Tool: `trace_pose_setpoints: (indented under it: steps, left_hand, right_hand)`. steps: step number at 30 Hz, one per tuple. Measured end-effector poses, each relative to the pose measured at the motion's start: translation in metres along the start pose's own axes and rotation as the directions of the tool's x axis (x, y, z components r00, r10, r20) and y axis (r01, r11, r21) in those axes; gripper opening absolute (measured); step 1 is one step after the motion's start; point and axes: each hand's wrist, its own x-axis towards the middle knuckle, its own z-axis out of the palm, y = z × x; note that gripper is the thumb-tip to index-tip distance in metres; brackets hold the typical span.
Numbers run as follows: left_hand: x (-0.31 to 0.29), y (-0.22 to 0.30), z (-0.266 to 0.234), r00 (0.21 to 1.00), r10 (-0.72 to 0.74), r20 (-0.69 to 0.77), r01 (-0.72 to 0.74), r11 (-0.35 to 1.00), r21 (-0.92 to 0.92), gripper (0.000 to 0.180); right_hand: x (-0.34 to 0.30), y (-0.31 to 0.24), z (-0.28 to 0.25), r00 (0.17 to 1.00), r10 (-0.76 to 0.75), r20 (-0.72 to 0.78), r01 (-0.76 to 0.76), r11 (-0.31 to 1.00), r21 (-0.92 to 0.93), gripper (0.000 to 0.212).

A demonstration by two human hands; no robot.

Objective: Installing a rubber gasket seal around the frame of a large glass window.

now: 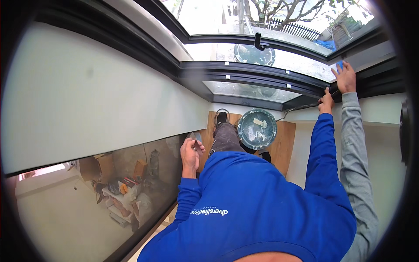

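Note:
My left hand [190,153], in a blue sleeve, has its fingers curled round a small flat grey tool [190,136], seemingly a blade whose exact kind I cannot make out. Over to the right, my right hand [326,103] reaches up to the corner of the black window frame [257,70]. Its index finger is stretched out against the frame, and the other fingers are partly bent. Just beyond it a co-worker's hand [346,79], in a grey sleeve, is spread near the same corner, by a blue patch. A dark cable [301,107] runs past my right hand.
A round bucket [257,129] with a smeared lid and a pale piece on top stands by my foot [221,117] on a wooden floor. A window handle [258,42] juts from the upper sash. A large pale panel [104,96] fills the left; boxes and bags [126,187] lie beyond its edge.

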Motion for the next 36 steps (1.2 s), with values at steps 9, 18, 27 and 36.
trace_pose_setpoints:
  steps: [9,18,27,36]
  left_hand:
    - [0.084,0.095,0.152,0.86,-0.16,0.484,0.016,0.958,0.288,0.009]
    - [0.062,0.283,0.412,0.02,-0.534,0.845,-0.851,0.435,0.295,0.029]
    - [0.113,0.306,0.527,-0.346,-0.593,0.727,-0.85,0.526,0.025,0.044]
    - [0.11,0.309,0.531,-0.195,-0.664,0.722,-0.91,0.396,0.119,0.061]
  right_hand:
    - [0.033,-0.075,0.065,0.98,0.0,-0.201,0.043,0.977,0.211,0.066]
    - [0.042,-0.064,0.055,0.909,-0.314,-0.274,0.324,0.946,-0.008,0.054]
    - [0.021,-0.078,0.075,0.935,-0.211,-0.284,0.174,0.973,-0.15,0.062]
    - [-0.142,-0.012,0.024,0.95,-0.293,-0.106,0.273,0.947,-0.171,0.026]
